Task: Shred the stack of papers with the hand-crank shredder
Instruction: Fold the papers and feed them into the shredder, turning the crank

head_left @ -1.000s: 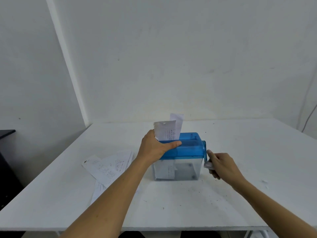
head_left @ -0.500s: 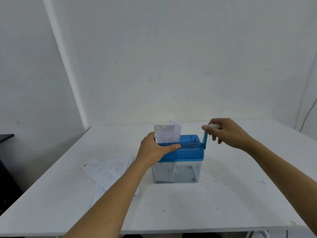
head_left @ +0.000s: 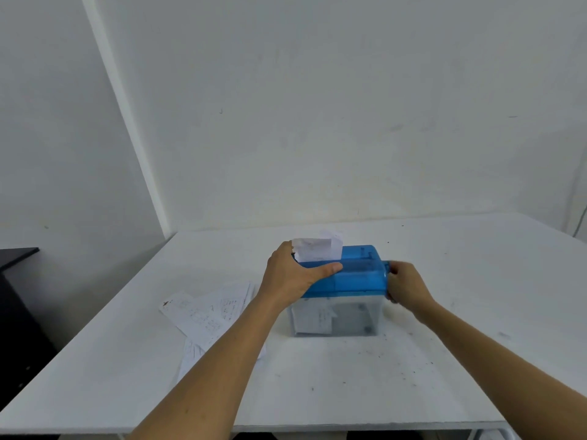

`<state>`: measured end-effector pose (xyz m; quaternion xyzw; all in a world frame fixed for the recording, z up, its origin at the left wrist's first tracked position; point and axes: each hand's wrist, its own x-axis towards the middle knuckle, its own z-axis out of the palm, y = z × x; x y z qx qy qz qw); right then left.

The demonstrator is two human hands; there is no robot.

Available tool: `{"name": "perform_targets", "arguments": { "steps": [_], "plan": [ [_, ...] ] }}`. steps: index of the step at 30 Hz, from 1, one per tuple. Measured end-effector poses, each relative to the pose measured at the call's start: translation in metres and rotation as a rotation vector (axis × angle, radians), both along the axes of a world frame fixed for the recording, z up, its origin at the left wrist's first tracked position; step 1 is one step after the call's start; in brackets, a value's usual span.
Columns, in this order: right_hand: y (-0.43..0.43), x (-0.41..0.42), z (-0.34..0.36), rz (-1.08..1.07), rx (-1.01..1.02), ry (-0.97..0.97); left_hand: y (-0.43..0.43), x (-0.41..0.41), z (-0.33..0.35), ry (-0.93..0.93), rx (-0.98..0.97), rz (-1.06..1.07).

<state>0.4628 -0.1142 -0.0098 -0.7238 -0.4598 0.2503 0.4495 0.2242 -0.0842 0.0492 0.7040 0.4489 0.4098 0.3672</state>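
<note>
I am clamping my left grip [head_left: 295, 277] over the left end of the shredder [head_left: 355, 281], thumb lying along the front of its blue lid, and my right grip [head_left: 408, 289] is curling round the crank [head_left: 387, 270] at the lid's right end, so both are holding and neither is free. What I am worrying about: the light plastic box could be sliding or tipping on the worktop [head_left: 444, 376] if I am cranking harder than my left grip is pressing down. The sheet [head_left: 317, 250] is standing just beside my left fingers, so it could be skewing and jamming, or my fingertips could be drifting too near the cutters. The sheet is looking white, faintly printed and a little blurred, sticking upright out of the lid's rear left, possibly 2 layers. White paper is showing through the clear bin [head_left: 355, 322] underneath. The stack of papers [head_left: 209, 312] is lying fanned on the worktop left of the shredder, partly under my left forearm, waiting.
</note>
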Motion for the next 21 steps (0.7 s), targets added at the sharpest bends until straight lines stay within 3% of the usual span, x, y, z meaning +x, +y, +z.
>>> {"name": "perform_targets", "arguments": {
  "steps": [8, 11, 13, 17, 21],
  "plan": [
    [-0.071, -0.013, 0.028, 0.154, -0.122, -0.135, 0.0, 0.001, -0.001, 0.03, 0.028, 0.01],
    [-0.092, -0.007, 0.061, 0.332, -0.192, -0.162, 0.002, 0.001, -0.002, 0.035, 0.041, 0.018],
    [-0.099, 0.0, 0.083, 0.467, -0.23, -0.281, 0.003, 0.001, -0.003, 0.04, 0.044, 0.021],
    [-0.09, 0.011, 0.115, 0.52, -0.168, -0.526, 0.003, -0.001, -0.003, 0.065, 0.045, 0.008],
    [-0.064, 0.019, 0.129, 0.406, -0.003, -0.46, 0.006, -0.002, -0.004, 0.083, 0.059, -0.003]
  ]
}}
